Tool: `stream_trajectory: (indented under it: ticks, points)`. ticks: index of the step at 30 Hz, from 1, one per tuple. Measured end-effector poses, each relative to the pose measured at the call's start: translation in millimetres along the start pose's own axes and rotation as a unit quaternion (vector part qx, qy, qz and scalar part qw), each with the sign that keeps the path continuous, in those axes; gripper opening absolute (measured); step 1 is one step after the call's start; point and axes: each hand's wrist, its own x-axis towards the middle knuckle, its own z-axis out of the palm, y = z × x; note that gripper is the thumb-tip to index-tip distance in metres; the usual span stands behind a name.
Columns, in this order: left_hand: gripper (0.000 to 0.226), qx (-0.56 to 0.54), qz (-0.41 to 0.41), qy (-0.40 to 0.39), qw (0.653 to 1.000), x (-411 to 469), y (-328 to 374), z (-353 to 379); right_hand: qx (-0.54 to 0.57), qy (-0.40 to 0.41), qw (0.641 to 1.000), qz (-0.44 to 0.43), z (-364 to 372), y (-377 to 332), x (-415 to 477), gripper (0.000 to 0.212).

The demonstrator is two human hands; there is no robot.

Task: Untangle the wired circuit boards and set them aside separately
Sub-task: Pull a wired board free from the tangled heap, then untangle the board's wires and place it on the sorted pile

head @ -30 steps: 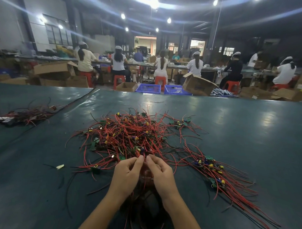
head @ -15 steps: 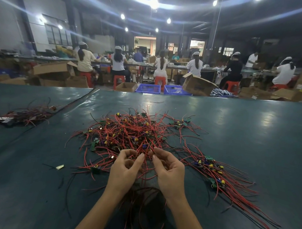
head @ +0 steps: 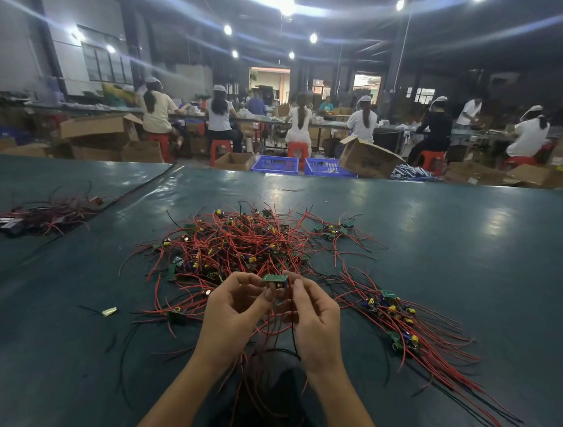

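A tangled heap of small green circuit boards with red and black wires lies in the middle of the dark green table. I hold one small green circuit board above the heap's near edge, pinched between my left hand and my right hand. Its red and black wires hang down between my wrists. To the right, a row of separated boards with their wires laid out straight runs toward the near right.
Another bundle of wires lies at the far left, past a seam in the table. A small pale scrap sits near left. A few boards lie at the heap's far right. Seated workers, boxes and blue crates are beyond the far edge.
My hands have lifted slightly from the heap's near edge, and a green board now shows between my fingertips, pulled free with its wires trailing below.
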Motion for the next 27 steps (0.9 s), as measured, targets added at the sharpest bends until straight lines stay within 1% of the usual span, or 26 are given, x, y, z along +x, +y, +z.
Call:
stream_trajectory:
  ticks: [1, 3, 7, 9, 11, 13, 14, 15, 17, 19, 21, 23, 25, 27]
  points:
    - [0.02, -0.014, 0.004, 0.004, 1.0, 0, 1, 1, 0.004, 0.0, 1.0, -0.005, 0, -1, -1, 0.015]
    - [0.014, -0.036, 0.002, 0.006, 0.999, 0, 3, 1, -0.006, 0.004, 1.0, -0.011, -1, -2, 0, 0.014]
    - [0.02, -0.122, -0.055, 0.024, 0.991, 3, 9, -4, -0.008, 0.018, 1.0, 0.01, -3, -4, 3, 0.014]
    - [0.019, -0.203, -0.112, -0.001, 0.973, 6, 12, -8, 0.036, 0.025, 0.997, 0.064, -5, -7, 6, 0.01]
    - [0.025, -0.296, -0.182, -0.053, 0.936, 8, 12, -11, 0.085, 0.021, 0.986, 0.142, -6, -9, 7, 0.011]
    - [0.037, -0.34, -0.212, -0.099, 0.911, 8, 11, -14, 0.117, 0.012, 0.972, 0.201, -7, -10, 7, 0.011]
    - [0.04, -0.343, -0.21, -0.111, 0.909, 7, 11, -14, 0.13, 0.008, 0.966, 0.223, -8, -10, 7, 0.011]
    - [0.041, -0.335, -0.199, -0.114, 0.914, 6, 10, -14, 0.141, 0.005, 0.96, 0.24, -9, -11, 7, 0.011]
    - [0.034, -0.279, -0.156, -0.094, 0.943, 3, 10, -11, 0.153, -0.003, 0.952, 0.267, -10, -13, 7, 0.011]
    - [0.031, -0.194, -0.111, -0.06, 0.973, 2, 8, -7, 0.151, -0.008, 0.946, 0.288, -11, -13, 8, 0.011]
    - [0.024, -0.109, -0.086, -0.011, 0.99, 2, 6, -3, 0.169, -0.02, 0.934, 0.314, -10, -13, 9, 0.012]
    - [0.014, -0.044, -0.066, 0.012, 0.997, 3, 7, 0, 0.204, -0.035, 0.915, 0.347, -10, -13, 8, 0.012]
    - [0.016, 0.013, -0.043, -0.007, 0.999, 2, 6, 1, 0.233, -0.051, 0.894, 0.379, -9, -15, 7, 0.012]
    - [0.022, 0.036, -0.032, -0.032, 0.998, -1, 7, 0, 0.264, -0.059, 0.876, 0.4, -9, -17, 6, 0.011]
